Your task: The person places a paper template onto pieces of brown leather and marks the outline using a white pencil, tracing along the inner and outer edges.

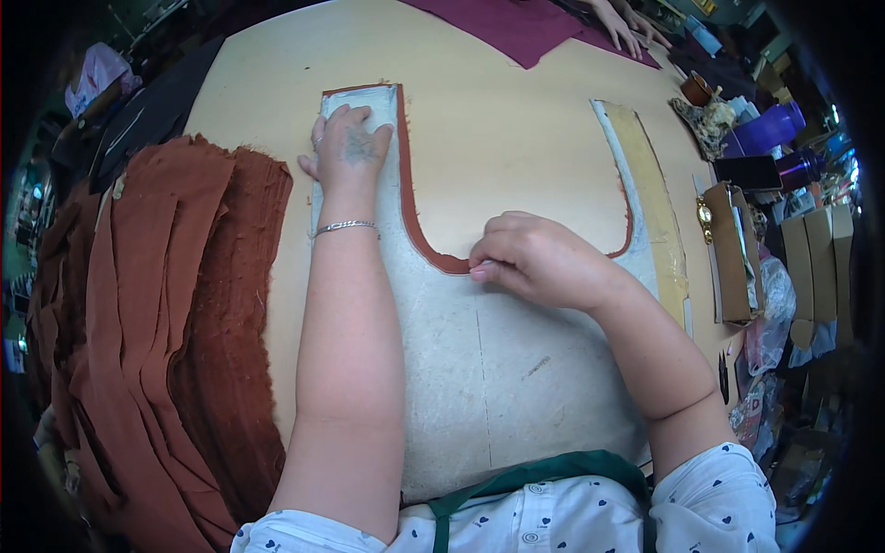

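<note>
A large grey-white pattern template [516, 387] with a deep U-shaped cutout lies on the table in front of me. Rust-brown fabric [406, 175] shows from under it as a narrow band along the cutout's left side and bottom. My left hand [353, 147] rests with fingers spread on the template's left strap, near its far end. My right hand [530, 258] is closed in a pinch at the bottom of the curve, over the template's edge. What its fingertips hold, if anything, is mostly hidden. Yellowish tape [650, 184] covers the right strap.
Layered rust-brown fabric [157, 276] is heaped on the left. Maroon cloth [507, 23] lies at the far edge, near another person's hand [618, 26]. Along the right stand a cardboard box [733, 253], a gold watch [704, 219], a purple container [770, 127] and a dark pen [724, 378].
</note>
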The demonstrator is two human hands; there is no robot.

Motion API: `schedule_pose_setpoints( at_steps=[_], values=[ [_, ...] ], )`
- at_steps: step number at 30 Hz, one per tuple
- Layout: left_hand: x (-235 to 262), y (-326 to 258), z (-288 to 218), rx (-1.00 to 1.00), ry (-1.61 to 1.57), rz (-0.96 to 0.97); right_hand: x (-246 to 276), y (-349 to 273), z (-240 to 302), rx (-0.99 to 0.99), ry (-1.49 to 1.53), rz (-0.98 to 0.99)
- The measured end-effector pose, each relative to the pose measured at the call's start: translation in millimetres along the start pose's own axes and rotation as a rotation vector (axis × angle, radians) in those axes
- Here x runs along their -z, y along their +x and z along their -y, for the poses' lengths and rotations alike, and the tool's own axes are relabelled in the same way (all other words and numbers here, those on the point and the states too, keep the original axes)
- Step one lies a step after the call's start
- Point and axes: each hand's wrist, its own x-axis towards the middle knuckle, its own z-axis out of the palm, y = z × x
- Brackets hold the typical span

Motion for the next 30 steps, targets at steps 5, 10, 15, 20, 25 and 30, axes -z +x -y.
schedule_pose_setpoints(
  at_steps=[5,10,15,20,25,30],
  values=[
    [-1.5,2.1,-0.2,0.013,0.017,0.01,-14.6,-22.8,-21.4,-0.399,0.592,-0.317],
    [1.7,0.3,-2.5,-0.081,-0.281,-0.205,-43.9,-35.5,-34.3,-0.294,0.847,-0.657],
    [17.3,-16.7,29.8,-0.276,-0.702,-0.296,-47.7,-27.1,-30.7,-0.245,0.715,-0.632],
    [43.5,-160.3,-20.6,-0.545,-0.504,0.339,-48.8,-35.4,-45.3,-0.254,0.817,-0.656],
    [43.9,-241.9,-21.3,-0.737,0.063,0.255,-54.2,-23.7,-43.7,-0.223,0.801,-0.626],
    [43.3,-249.9,-20.5,-0.689,0.158,0.312,-47.8,-9.8,-38.9,-0.288,0.812,-0.407]
  ],
)
